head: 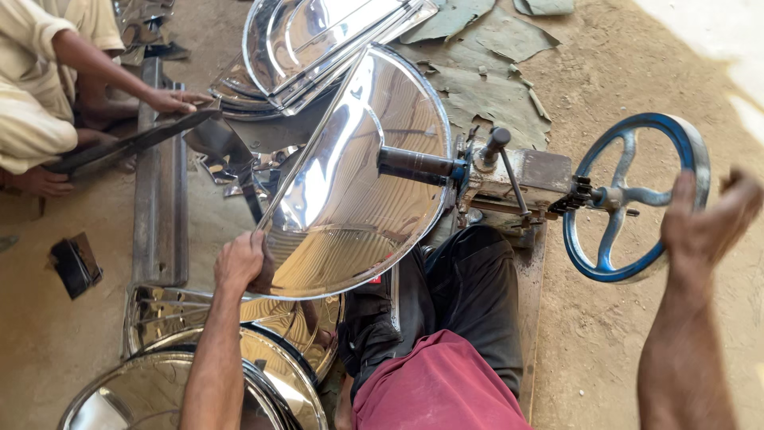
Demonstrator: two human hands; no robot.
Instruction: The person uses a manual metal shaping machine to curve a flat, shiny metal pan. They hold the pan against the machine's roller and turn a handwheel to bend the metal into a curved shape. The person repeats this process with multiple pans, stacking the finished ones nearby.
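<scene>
My left hand (241, 263) grips the lower left rim of a large shiny steel disc (358, 207). The disc is clamped on a spindle (414, 164) of a small hand-cranked machine (517, 179). My right hand (704, 219) hovers with curled fingers beside the right rim of the machine's blue handwheel (633, 195), holding nothing. Whether it touches the wheel is unclear. My legs, in dark and maroon cloth (442, 350), lie under the machine.
Stacked steel plates (263, 358) lie at lower left, and more steel trays (318, 40) at the top. Another person (48, 72) sits at upper left, pressing a long shear blade (135, 142) beside a steel beam (159, 207). Metal scraps (493, 64) litter the dirt floor.
</scene>
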